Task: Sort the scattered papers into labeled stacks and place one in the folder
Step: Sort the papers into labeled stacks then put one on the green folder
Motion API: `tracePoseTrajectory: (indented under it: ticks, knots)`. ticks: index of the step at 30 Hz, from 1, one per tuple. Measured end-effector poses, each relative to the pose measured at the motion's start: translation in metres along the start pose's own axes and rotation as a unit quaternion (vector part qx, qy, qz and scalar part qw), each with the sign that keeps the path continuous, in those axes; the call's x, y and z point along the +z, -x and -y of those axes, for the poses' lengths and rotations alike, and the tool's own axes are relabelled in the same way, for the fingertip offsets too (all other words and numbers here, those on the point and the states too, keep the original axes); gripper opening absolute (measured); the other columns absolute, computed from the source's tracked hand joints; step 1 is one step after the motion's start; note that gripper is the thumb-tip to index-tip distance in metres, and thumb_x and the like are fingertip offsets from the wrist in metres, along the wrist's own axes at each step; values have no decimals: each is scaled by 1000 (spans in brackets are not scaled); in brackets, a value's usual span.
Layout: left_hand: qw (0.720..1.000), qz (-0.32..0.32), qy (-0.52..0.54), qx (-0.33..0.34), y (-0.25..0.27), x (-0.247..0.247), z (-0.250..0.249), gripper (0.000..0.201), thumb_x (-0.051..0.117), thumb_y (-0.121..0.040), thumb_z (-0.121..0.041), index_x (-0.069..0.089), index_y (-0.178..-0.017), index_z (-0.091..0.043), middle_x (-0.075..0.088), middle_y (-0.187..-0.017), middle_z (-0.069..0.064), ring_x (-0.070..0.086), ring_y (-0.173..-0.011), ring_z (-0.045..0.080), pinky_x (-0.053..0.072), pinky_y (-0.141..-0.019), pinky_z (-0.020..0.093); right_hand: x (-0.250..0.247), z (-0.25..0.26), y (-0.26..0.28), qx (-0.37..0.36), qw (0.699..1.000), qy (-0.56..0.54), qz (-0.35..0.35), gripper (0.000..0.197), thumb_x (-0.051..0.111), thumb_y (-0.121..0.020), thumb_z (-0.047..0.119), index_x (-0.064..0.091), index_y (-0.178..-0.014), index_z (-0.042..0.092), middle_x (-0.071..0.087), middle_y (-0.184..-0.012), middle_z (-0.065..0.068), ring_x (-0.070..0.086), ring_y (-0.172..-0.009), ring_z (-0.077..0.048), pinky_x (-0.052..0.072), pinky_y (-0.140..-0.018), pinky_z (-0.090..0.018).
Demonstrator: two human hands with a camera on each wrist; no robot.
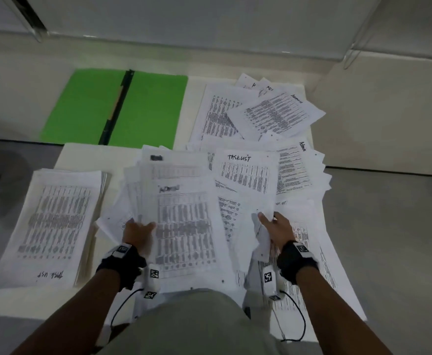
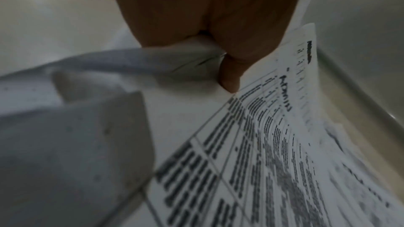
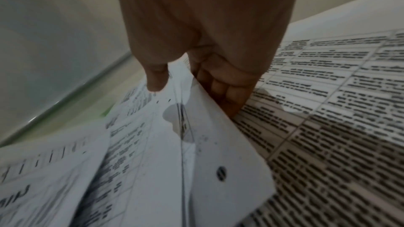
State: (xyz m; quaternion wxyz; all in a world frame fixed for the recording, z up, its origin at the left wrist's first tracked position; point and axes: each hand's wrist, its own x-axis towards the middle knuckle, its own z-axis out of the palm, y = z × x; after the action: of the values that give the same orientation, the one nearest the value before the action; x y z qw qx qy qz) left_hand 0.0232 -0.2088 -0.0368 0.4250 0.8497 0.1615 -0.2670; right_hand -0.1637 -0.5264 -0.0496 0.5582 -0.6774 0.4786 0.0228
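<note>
Printed sheets with handwritten labels cover the white table. My left hand grips a fanned bundle of sheets by its left edge; the top sheet reads "Admin". The thumb lies on top of the bundle. My right hand pinches the lower edge of a lifted sheet from the scattered pile, thumb on top and fingers beneath. A squared stack marked "Task list" lies at the left. The green folder lies open at the back left.
A second loose heap of "Admin" sheets sits at the back right. A sheet headed "Tasklist" lies in the middle of the pile. Grey floor shows to the right of the table, white panels behind.
</note>
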Motion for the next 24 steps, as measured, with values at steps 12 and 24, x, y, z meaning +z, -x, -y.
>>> tracePoseTrajectory:
  ticks: [12,24]
  knots:
    - [998,-60,28,-1,10,-61,29,41,68,-84,-10,52,-118,7,61,-102,17,59,-88,30,50,-82,41,-7,28,0,20,984,58,-167,50,58,-91,13,42,-138,3,49,-133,-28,48,-121,-42,43,-92,-40]
    - [998,-50,-15,-42,10,-24,3,50,69,-84,-11,50,-122,15,58,-123,29,57,-113,42,46,-98,44,5,5,33,34,945,-137,-296,25,57,-92,7,44,-111,-4,52,-102,-16,50,-88,-23,40,-76,-32]
